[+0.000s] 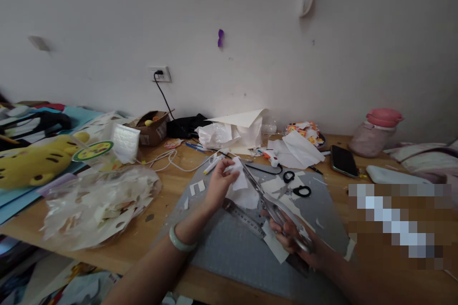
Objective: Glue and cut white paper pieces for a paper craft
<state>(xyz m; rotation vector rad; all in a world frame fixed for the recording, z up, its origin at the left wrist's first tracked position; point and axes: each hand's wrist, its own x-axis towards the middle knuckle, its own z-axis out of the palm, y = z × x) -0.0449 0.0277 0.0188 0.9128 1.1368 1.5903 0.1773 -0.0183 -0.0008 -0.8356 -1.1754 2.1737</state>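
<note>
Left hand (219,182) raised just above the grey cutting mat (229,248), fingers pinched shut on a small white paper piece (239,177). A pale bangle (181,240) sits on that wrist.

Right hand (291,240) low over the mat's near right part, fingers closed through the handles of a long pair of silver scissors (266,198). Blades run up and left to meet the paper; how far they are parted I cannot tell from here.

Paper piece: held in the air between the two hands, over the mat's middle, with more white sheet (246,198) lying under it. My reading is that it is very light and limp, bends at a touch, tears easily, creases if squeezed. Best hold looks like a thumb-and-finger pinch at the edge away from the blades, near enough to the cut line to keep it taut.

Metal ruler (243,217) lies slantwise on the mat beneath the scissors. Black-handled scissors (295,185) rest farther back on the mat, apart from both hands.

Tabletop (168,186) crowded: clear bag of paper scraps (100,205) to the left, yellow plush toy (34,162) beyond it, dark phone (343,161) and pink-lidded jar (374,133) to the right, crumpled white paper (232,133) against the wall.
</note>
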